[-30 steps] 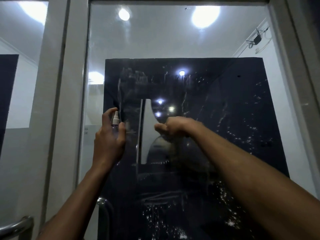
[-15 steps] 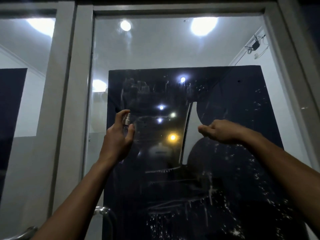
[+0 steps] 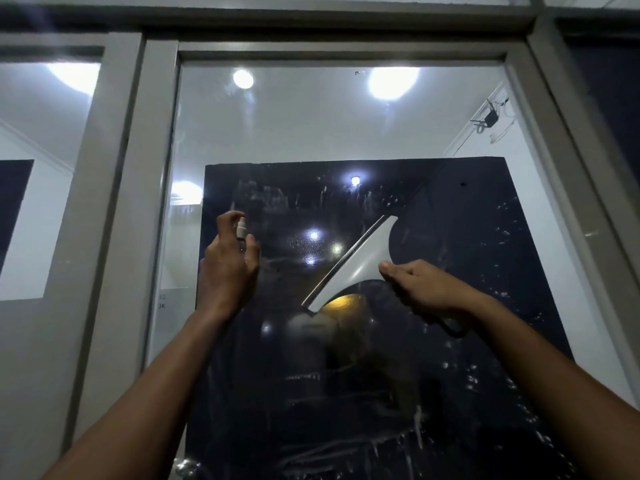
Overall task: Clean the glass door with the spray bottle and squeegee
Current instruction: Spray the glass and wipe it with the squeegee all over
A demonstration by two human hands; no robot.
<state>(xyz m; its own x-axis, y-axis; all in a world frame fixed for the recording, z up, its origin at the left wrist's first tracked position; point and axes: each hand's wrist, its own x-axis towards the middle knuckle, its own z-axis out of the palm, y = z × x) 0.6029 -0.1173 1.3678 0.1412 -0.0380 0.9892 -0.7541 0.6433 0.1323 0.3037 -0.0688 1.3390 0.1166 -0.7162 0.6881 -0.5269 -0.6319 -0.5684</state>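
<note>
Head view: my left hand (image 3: 227, 271) fingers curl round the spray bottle (image 3: 241, 231); right hand (image 3: 420, 289) fingers grip the squeegee (image 3: 360, 261), tilted against the wet glass door (image 3: 311, 133).

Bare glass door (image 3: 311, 133) lies open above both hands — bounded by the grey frame (image 3: 159, 168) left, top and right. Between the left hand (image 3: 228, 271) and right hand (image 3: 426, 289) the tilted squeegee (image 3: 360, 261) blocks the gap.

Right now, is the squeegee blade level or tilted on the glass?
Tilted. The squeegee blade runs diagonally, upper end to the right, lower end to the left, with the right hand gripping its handle. Contact with the glass door cannot be told.
</note>
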